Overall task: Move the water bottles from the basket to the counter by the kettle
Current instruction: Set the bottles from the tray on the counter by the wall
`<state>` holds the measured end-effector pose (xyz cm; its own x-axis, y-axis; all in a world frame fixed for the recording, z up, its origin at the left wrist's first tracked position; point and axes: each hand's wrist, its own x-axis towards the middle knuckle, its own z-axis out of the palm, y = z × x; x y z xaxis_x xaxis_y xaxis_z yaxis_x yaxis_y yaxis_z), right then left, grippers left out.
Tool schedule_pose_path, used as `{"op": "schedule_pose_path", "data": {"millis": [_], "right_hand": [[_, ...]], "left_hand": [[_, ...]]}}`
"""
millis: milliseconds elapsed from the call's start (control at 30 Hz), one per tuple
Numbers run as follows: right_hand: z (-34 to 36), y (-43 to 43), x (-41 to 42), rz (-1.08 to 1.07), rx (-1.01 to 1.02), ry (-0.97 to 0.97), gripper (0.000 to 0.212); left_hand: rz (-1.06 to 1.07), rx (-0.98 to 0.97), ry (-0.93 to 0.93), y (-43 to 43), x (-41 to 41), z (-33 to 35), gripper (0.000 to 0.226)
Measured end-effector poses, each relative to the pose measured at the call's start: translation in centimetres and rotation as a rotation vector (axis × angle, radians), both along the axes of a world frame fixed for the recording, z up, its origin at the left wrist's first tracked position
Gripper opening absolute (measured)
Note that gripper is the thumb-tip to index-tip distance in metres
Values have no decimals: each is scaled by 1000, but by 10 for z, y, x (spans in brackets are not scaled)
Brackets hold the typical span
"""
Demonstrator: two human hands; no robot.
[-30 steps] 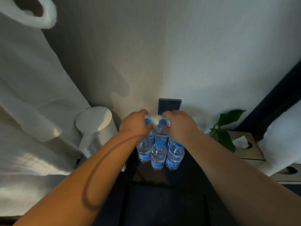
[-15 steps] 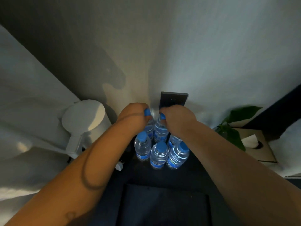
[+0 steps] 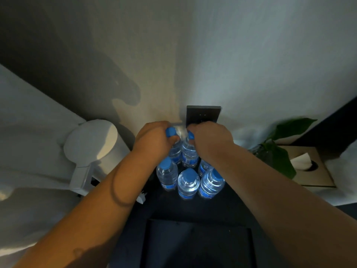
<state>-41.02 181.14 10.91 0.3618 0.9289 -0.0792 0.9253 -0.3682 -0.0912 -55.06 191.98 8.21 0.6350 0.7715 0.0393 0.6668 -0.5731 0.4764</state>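
Several clear water bottles with blue caps and blue labels stand in a tight group on the dark counter against the wall. My left hand grips the neck of a back-row bottle. My right hand grips the neck of the bottle beside it. In front stand three free bottles: one on the left, one in the middle, one on the right. The white kettle stands just left of the group. No basket is in view.
A dark socket plate is on the wall behind the bottles. A green plant and a tissue box stand to the right. A white plug lies by the kettle base. A dark recessed panel fills the counter front.
Both hands have lowered with their two bottles down into the back row of the group. The view has shifted, so the kettle and bottles sit slightly differently in frame.
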Motion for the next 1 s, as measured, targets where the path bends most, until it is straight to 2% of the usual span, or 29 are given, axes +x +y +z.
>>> {"op": "schedule_pose_path", "data": {"millis": [167, 333, 467, 667, 833, 1000], "right_hand": [[-5, -1, 1, -1, 24, -21, 39], [-8, -1, 4, -10, 37, -5, 41], [-9, 0, 3, -11, 34, -7, 38], [-10, 1, 2, 1, 23, -28, 33], [-11, -1, 2, 20, 40, -58, 32], [-9, 0, 2, 10, 33, -35, 34]], "left_hand": [[9, 22, 22, 4, 2, -2, 31], [-110, -25, -23, 11, -6, 2, 24], [-121, -28, -26, 10, -3, 2, 19], [-85, 77, 62, 4, 1, 4, 33], [-163, -38, 23, 9, -4, 6, 19], [-129, -43, 27, 6, 0, 4, 30]]}}
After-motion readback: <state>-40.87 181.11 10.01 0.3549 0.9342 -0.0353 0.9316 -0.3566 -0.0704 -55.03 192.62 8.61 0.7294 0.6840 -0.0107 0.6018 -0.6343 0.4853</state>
